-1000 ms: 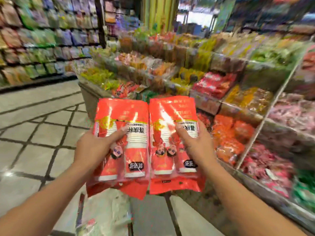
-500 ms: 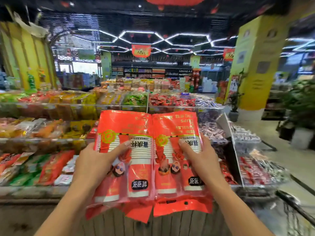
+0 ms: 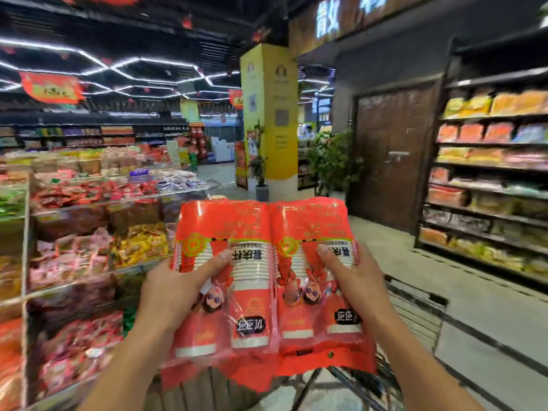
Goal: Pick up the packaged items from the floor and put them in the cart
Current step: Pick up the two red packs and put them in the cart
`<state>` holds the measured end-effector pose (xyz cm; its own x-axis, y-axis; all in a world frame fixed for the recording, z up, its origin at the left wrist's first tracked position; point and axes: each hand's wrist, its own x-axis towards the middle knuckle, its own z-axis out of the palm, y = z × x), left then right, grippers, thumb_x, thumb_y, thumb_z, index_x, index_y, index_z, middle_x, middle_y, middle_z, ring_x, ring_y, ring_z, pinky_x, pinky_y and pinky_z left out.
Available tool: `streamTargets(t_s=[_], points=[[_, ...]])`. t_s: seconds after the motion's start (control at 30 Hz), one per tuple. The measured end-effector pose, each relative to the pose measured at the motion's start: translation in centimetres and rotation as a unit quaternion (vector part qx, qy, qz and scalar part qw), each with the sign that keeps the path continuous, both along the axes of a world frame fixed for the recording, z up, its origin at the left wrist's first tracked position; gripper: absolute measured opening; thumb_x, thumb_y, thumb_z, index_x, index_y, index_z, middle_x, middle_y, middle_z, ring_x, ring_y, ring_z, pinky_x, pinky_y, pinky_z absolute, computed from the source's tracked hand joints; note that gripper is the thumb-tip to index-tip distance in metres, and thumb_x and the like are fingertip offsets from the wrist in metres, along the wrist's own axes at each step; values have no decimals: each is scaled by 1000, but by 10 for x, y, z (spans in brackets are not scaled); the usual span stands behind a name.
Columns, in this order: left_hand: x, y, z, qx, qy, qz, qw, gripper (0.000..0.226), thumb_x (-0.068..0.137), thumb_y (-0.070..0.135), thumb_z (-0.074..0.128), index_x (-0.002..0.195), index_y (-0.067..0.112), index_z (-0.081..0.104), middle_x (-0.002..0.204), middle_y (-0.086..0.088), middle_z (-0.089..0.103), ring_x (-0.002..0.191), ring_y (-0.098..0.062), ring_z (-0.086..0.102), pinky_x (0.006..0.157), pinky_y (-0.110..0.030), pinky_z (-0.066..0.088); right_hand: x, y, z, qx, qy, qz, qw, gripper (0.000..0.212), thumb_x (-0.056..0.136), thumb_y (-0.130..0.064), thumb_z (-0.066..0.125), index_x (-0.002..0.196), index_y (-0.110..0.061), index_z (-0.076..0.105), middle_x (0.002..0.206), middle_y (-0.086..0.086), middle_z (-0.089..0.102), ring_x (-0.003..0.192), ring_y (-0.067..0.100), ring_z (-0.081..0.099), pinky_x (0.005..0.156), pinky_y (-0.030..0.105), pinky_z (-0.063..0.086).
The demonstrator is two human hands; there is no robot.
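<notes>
I hold two red packages of paper cups side by side at chest height, printed side up and upside down to me. My left hand [image 3: 175, 289] grips the left package [image 3: 225, 232] from its left edge, thumb across the front. My right hand [image 3: 353, 280] grips the right package [image 3: 308, 226] from its right edge. The two packages touch along their inner edges. Below and to the right of them, the wire cart [image 3: 415, 315] shows, partly hidden behind the packages and my right forearm.
A tiered snack display [image 3: 89, 250] with clear bins fills the left. Shelves of packaged goods [image 3: 486, 179] line the right wall beside a dark wooden door [image 3: 391, 155]. A yellow pillar [image 3: 269, 120] and potted plants [image 3: 332, 161] stand ahead across grey floor [image 3: 489, 327].
The view has swung right, from the floor and snack display toward the aisle, door and shelves. The cart has come into view under the packages. Both hands keep the same grip.
</notes>
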<state>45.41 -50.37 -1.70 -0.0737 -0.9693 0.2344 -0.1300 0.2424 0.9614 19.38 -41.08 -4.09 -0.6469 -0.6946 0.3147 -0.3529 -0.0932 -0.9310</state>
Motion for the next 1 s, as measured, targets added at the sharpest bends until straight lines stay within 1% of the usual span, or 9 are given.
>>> streamTargets(t_s=[0.13,0.23,0.37,0.53,0.7,0.8,0.87,0.9,1.0], points=[[-115,17,-12,35,29,-40,998,45,56,52,92,86,21,81,76,12,80,83,-20,77,82,-40,61,-100,45,-3,4,-12,-38,999,33,85,-59,77,109,-47,58,99,-24,70,91,-3,67,79,29,52],[-191,26,-20,76,41,-78,993,51,49,50,96,86,18,82,77,5,82,82,-25,77,90,-53,61,-167,75,-8,6,-14,-76,997,52,82,-66,76,126,-43,59,103,-21,74,94,0,71,78,27,55],[-257,28,-28,94,32,-114,988,63,40,56,98,89,20,82,79,0,82,82,-30,77,87,-54,61,-225,92,-13,6,-26,-110,994,76,68,-80,75,132,-42,59,105,-17,77,92,8,77,86,42,64],[-342,14,-41,87,12,-153,984,37,68,43,91,93,19,78,69,3,79,57,-17,72,58,-32,55,-302,84,-37,21,-37,-141,989,62,79,-71,76,130,-39,60,105,-15,77,93,7,76,90,46,63],[-420,-14,-68,97,32,-156,982,32,71,40,90,92,20,76,59,11,75,47,-10,70,56,-30,50,-385,46,-63,29,-46,-143,988,64,78,-71,77,131,-39,60,106,-14,78,94,10,78,91,46,63],[-462,-103,-139,135,46,-180,973,44,66,47,95,97,21,77,80,-2,82,53,-15,72,67,-34,56,-440,8,-73,54,-39,-132,989,56,76,-74,76,122,-44,61,103,-16,78,91,8,78,89,46,64],[-492,-215,-235,159,61,-159,973,92,43,72,95,118,23,74,120,-20,76,57,-16,71,81,-46,58,-474,-22,-77,76,-34,-112,990,51,76,-74,76,116,-47,61,101,-17,78,90,7,78,88,45,65],[-501,-241,-264,168,97,-170,966,100,38,77,93,121,25,73,127,-21,73,61,-18,72,87,-53,59,-489,-35,-78,89,-31,-100,991,51,76,-74,76,116,-47,60,101,-16,78,89,8,78,88,45,65],[-532,-157,-172,175,54,-144,972,49,64,49,96,103,24,81,93,-3,83,74,-22,78,80,-45,60,-527,-74,-88,106,-32,-58,992,41,81,-64,79,111,-44,61,99,-10,79,85,13,79,84,48,65]])
